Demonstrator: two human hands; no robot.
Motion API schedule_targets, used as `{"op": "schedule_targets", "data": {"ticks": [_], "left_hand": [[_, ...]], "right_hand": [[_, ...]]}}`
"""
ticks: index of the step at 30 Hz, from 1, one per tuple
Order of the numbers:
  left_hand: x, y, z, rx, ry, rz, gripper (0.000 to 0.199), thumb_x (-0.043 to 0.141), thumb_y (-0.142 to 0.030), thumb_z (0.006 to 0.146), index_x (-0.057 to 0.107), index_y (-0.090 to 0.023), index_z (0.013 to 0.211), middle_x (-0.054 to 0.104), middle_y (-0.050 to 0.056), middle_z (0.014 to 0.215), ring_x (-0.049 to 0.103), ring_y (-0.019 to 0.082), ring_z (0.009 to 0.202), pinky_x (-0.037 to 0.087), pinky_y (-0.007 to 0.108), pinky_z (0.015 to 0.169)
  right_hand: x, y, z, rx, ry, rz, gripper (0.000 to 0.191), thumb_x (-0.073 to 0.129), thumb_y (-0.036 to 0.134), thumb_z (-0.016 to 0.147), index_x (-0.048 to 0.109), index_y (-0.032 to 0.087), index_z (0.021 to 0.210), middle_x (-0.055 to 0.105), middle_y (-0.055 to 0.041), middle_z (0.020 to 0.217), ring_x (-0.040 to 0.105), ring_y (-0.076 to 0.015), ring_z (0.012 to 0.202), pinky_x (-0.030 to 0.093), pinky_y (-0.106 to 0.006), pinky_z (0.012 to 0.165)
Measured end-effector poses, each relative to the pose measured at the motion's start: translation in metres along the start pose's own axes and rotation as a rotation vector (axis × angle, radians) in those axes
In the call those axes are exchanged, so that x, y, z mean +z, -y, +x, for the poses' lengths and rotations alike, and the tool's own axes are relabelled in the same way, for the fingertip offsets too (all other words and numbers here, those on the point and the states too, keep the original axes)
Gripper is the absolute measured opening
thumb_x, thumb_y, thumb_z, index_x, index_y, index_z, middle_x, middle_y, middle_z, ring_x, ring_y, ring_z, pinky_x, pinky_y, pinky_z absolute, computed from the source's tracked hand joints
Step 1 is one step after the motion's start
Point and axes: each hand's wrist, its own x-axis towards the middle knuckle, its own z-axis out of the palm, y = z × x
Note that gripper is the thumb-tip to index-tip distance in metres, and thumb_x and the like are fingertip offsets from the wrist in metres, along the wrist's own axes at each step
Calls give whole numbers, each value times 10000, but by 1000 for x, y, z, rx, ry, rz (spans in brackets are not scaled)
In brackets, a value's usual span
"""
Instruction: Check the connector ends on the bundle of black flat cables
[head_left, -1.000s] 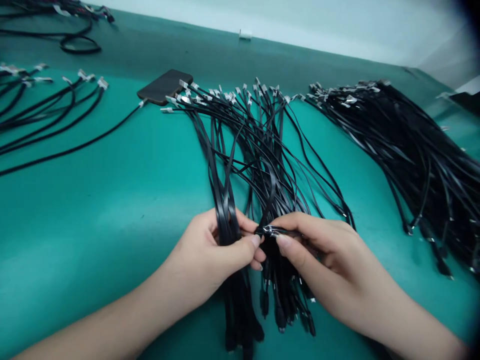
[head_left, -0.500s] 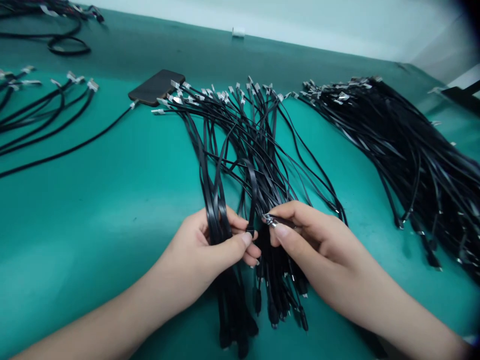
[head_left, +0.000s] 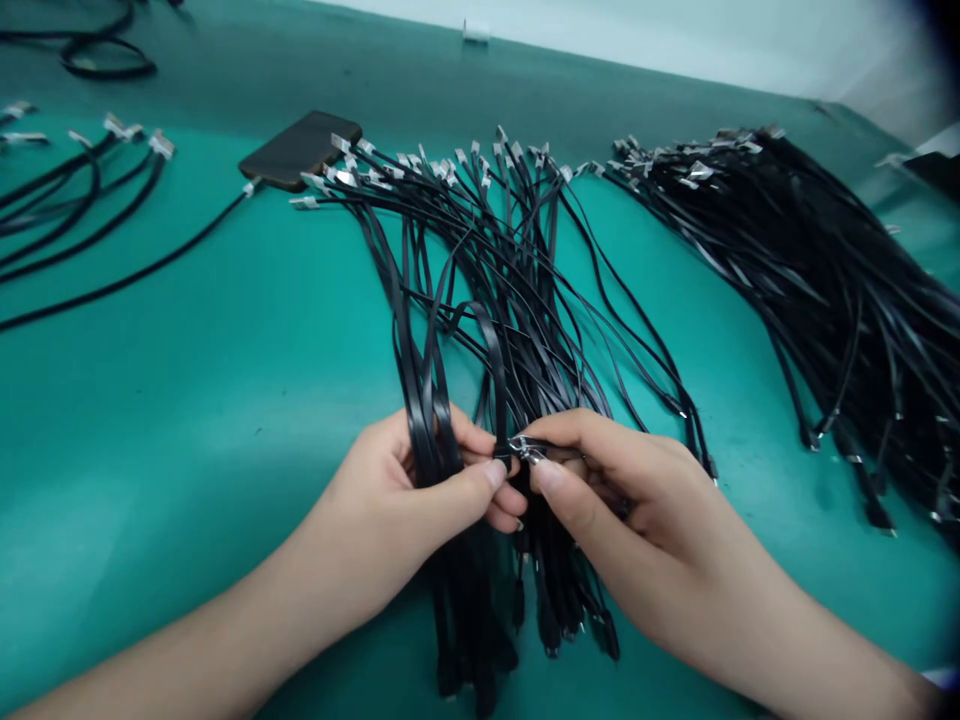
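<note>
My left hand [head_left: 409, 500] is closed round several flat black cables [head_left: 431, 400] that run down through the palm. Its thumb and fingertips pinch the dark end of one cable [head_left: 491, 350], which bends over in a loop. Close by on the right, my right hand [head_left: 637, 500] grips a small shiny metal-tipped piece [head_left: 525, 450] with a dark part behind it; its exact kind is unclear. The metal tips meet or nearly meet the pinched cable end. Under both hands lies a bundle of black cables [head_left: 517, 270], silver plugs at the far side and dark connectors nearer me.
A dark phone-like slab [head_left: 300, 150] lies at the back, with a cable's plug at its edge. Another heap of black cables [head_left: 810, 260] covers the right. More cables [head_left: 82, 210] lie left on the green mat [head_left: 187, 420]. A small white roll [head_left: 475, 32] stands by the wall.
My right hand has moved slightly left, bringing the metal tips up to the cable end in my left hand. The view has shifted a little; the left-hand grip is the same.
</note>
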Motion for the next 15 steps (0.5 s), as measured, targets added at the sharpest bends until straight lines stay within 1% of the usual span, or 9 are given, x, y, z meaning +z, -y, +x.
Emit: {"op": "schedule_targets", "data": {"ticks": [6, 10, 15], "left_hand": [[0, -1, 0, 1, -16, 15, 164, 741, -112, 801, 588, -168, 784, 776, 3, 615, 720, 96, 558, 597, 168, 606], [1, -1, 0, -3, -13, 9, 164, 740, -100, 800, 592, -169, 781, 780, 6, 619, 724, 98, 562, 594, 164, 605], [1, -2, -1, -10, -15, 12, 169, 742, -95, 799, 592, -171, 778, 778, -4, 614, 720, 93, 560, 591, 160, 603]], "right_hand": [[1, 0, 0, -9, -7, 0, 196, 485, 174, 1019, 673, 219, 989, 685, 29, 767, 542, -79, 552, 407, -188, 465], [1, 1, 0, -9, -18, -22, 208, 487, 166, 1014, 684, 210, 959, 668, 30, 715, 504, -81, 503, 379, -203, 442], [-2, 2, 0, -30, -17, -16, 219, 507, 157, 999, 697, 214, 907, 646, 44, 676, 487, -79, 506, 366, -207, 454]]}}
